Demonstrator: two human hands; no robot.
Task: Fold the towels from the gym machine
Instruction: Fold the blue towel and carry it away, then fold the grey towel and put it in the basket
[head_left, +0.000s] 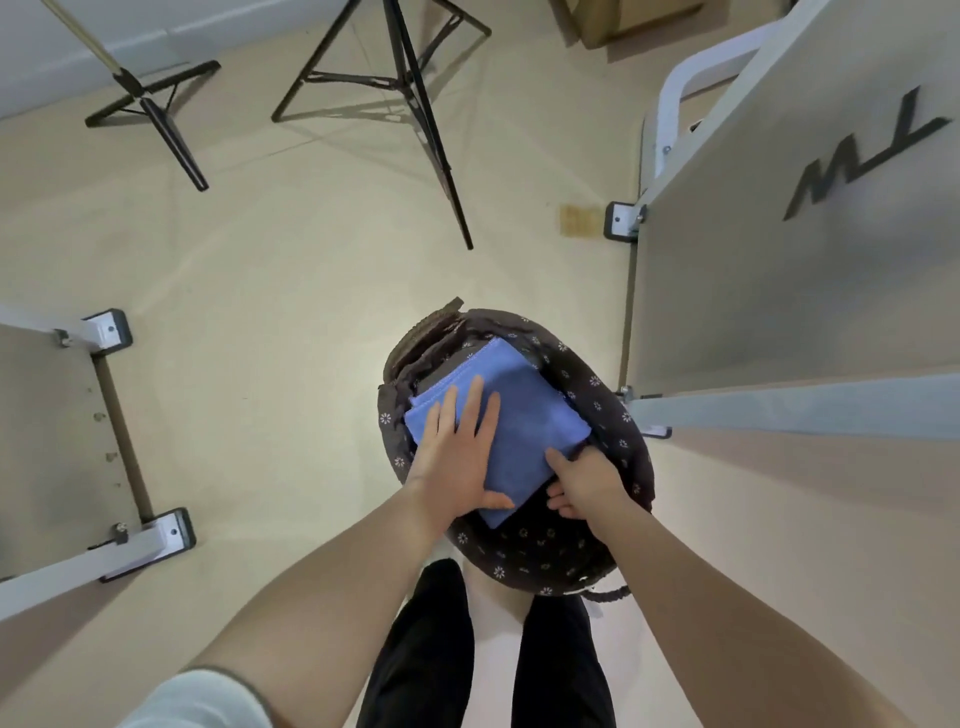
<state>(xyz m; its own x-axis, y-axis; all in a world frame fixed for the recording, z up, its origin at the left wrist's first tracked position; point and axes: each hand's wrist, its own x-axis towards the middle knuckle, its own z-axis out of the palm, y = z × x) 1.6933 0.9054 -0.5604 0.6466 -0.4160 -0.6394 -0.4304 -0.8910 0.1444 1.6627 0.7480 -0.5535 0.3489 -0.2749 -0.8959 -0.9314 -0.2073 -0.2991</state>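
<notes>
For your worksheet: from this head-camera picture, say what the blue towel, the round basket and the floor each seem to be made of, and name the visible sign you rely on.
Blue towel: soft woven cloth, perhaps microfibre; matte, with a stitched hem along one edge.
Round basket: dark fabric lining printed with small white flowers; a woven-looking handle, possibly rope or wicker.
Floor: smooth, pale hard surface, probably vinyl or similar; faint seams and a soft sheen.

Floor (291, 270): beige, evenly lit.
Tripods (410, 98): two, black, beyond the floor's middle.
Machine panel (779, 249): pale, right of tripods.

Blue towel (519, 410), folded into a flat rectangle, lying atop a dark flower-print basket (618, 415)
</notes>
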